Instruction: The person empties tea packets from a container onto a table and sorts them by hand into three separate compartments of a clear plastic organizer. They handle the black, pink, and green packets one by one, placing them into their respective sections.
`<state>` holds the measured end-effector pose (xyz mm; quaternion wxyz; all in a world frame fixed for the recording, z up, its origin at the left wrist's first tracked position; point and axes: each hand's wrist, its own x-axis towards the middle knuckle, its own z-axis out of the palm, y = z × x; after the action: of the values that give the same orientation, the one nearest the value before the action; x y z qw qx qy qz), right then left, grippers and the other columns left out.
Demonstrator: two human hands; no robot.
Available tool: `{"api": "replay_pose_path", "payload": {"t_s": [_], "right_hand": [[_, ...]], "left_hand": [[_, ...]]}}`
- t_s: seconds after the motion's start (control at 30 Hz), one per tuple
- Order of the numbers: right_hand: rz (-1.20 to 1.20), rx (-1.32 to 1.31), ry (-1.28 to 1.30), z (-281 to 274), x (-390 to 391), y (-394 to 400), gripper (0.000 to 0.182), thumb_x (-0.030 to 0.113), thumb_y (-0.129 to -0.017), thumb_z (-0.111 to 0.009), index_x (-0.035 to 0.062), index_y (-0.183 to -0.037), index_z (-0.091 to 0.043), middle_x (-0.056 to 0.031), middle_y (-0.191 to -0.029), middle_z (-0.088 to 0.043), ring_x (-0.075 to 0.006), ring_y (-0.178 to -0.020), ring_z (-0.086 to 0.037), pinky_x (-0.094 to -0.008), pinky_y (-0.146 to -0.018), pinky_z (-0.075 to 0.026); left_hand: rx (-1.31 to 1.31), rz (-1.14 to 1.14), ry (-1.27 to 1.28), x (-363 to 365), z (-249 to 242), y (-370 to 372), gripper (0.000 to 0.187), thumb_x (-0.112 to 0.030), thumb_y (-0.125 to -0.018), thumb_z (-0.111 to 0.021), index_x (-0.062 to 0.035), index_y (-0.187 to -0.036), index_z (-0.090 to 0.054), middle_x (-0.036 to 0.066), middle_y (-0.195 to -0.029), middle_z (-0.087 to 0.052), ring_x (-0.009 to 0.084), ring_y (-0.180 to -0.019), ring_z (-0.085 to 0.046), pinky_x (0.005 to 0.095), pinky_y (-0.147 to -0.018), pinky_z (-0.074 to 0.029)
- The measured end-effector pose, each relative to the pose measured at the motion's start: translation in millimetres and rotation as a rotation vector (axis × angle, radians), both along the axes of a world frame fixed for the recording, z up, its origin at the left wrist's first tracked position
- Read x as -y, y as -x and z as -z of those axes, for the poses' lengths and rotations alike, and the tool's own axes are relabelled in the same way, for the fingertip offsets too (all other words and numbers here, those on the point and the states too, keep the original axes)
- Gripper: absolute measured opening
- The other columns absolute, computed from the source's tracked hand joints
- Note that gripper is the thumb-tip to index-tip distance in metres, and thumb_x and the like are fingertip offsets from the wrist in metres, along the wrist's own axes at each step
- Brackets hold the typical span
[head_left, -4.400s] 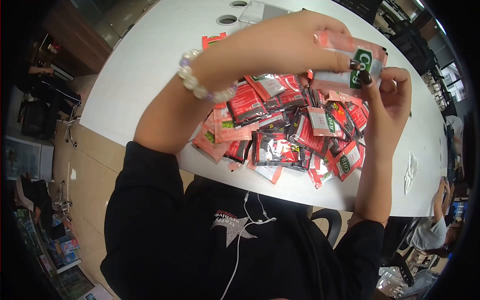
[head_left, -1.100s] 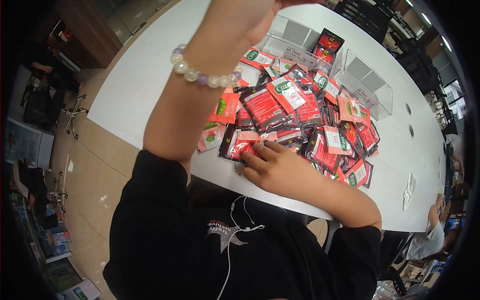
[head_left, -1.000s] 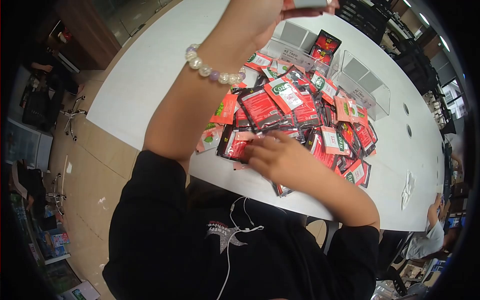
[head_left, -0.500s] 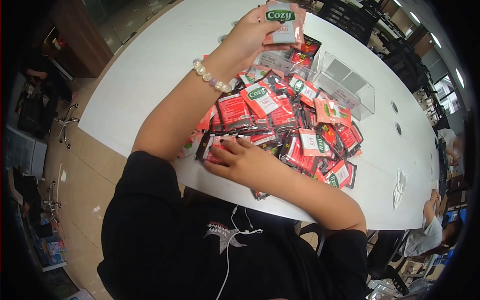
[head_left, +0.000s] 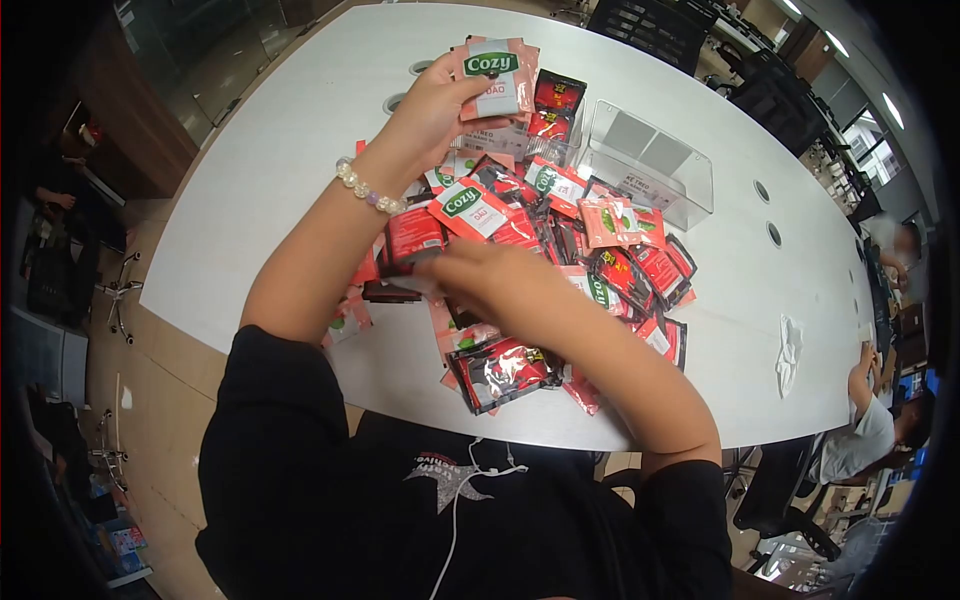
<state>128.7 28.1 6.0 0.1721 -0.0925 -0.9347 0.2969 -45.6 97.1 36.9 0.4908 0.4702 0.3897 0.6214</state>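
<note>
My left hand [head_left: 440,105] is closed on a small stack of pink-and-white Cozy sachets [head_left: 495,85], held up above the far side of the pile with the thumb across the front. My right hand [head_left: 475,275] is low over the near left part of the pile, fingers curled and blurred, closed on a pale-edged sachet [head_left: 408,286] that is only partly visible. Under and around both hands lie mixed sachets, pink Cozy ones [head_left: 468,208] and red-and-black ones [head_left: 500,372], overlapping loosely.
Behind the pile stand a clear plastic box [head_left: 650,175] and a second clear holder with red-and-black packets [head_left: 556,95] in it. A crumpled white tissue [head_left: 789,355] lies on the white table [head_left: 735,320] at right. People sit farther right.
My right hand has lifted from its flat, spread pose and curled inward over the pile. Near sachets have shifted, exposing a shiny red-and-black one. My left hand still holds its stack.
</note>
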Motion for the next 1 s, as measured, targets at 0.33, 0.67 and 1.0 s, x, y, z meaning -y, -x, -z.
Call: {"api": "replay_pose_path", "payload": {"t_s": [0.33,0.67,1.0], "right_hand": [[0.503,-0.263,0.487,-22.4,-84.4,-52.3,0.013,0.008,-0.084,-0.058,0.0010,-0.094,-0.056,-0.0049,-0.084,-0.062,-0.0107,-0.081,-0.059,-0.0279,-0.073,-0.047],[0.674,-0.492,-0.411,-29.1,-51.5,-30.9,0.013,0.004,-0.079,-0.056,0.0005,-0.092,-0.056,-0.0274,-0.131,-0.042,-0.0405,-0.115,-0.049,-0.0422,-0.097,-0.039],[0.458,-0.884,0.247,-29.5,-33.5,-13.1,0.068,-0.011,-0.082,-0.041,0.0076,-0.144,-0.019,-0.0175,-0.147,-0.022,-0.0210,-0.121,-0.044,-0.0339,-0.101,-0.036]], "left_hand": [[0.031,0.025,-0.024,-1.9,-1.2,-0.1,0.037,-0.008,-0.094,-0.042,-0.0056,-0.130,-0.037,0.010,-0.114,-0.059,0.0205,-0.098,-0.063,0.0330,-0.078,-0.057],[0.076,0.090,-0.062,43.6,17.5,-74.6,0.046,-0.022,-0.099,-0.038,-0.0094,-0.141,-0.022,0.009,-0.127,-0.047,0.0180,-0.109,-0.054,0.0318,-0.087,-0.050],[0.037,-0.055,-0.333,35.2,23.2,-70.5,0.033,-0.019,-0.098,-0.044,-0.0009,-0.123,-0.031,0.010,-0.109,-0.054,0.0127,-0.094,-0.058,0.0222,-0.075,-0.048]]}}
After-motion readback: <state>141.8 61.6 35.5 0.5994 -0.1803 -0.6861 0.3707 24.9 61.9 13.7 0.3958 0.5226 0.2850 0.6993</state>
